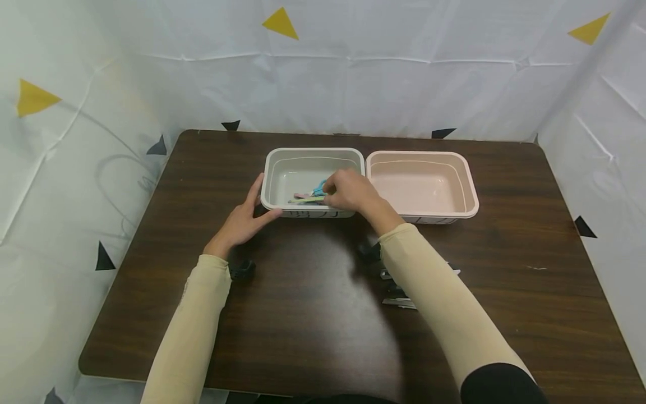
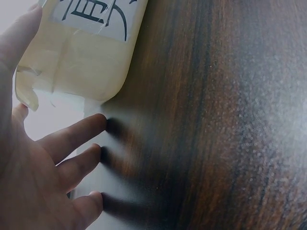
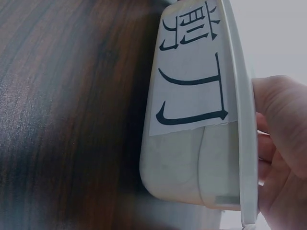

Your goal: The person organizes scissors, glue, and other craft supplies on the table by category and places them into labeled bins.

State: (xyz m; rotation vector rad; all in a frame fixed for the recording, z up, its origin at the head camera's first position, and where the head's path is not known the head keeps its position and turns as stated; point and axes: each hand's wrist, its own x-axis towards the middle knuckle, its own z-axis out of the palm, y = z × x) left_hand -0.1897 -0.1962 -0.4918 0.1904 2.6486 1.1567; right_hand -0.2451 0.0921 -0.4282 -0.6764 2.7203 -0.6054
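A grey-white plastic bin (image 1: 313,151) stands near the back of the table, with a label of large black characters (image 3: 192,72) on its front. Inside it lie scissors with blue handles (image 1: 319,188) beside slim yellow-green and pink pieces. My left hand (image 1: 242,221) is at the bin's left end, thumb along the front rim and the other fingers spread by the side. My right hand (image 1: 350,191) reaches over the front rim with bent fingers, their tips right at the blue handles; I cannot tell whether they grip the scissors.
A pink bin (image 1: 424,188) stands directly right of the grey one. Under my right forearm, several silver and dark tools (image 1: 398,303) lie on the brown wooden table (image 1: 303,314), partly hidden. White sheeting (image 1: 404,95) rises behind the table and at both sides.
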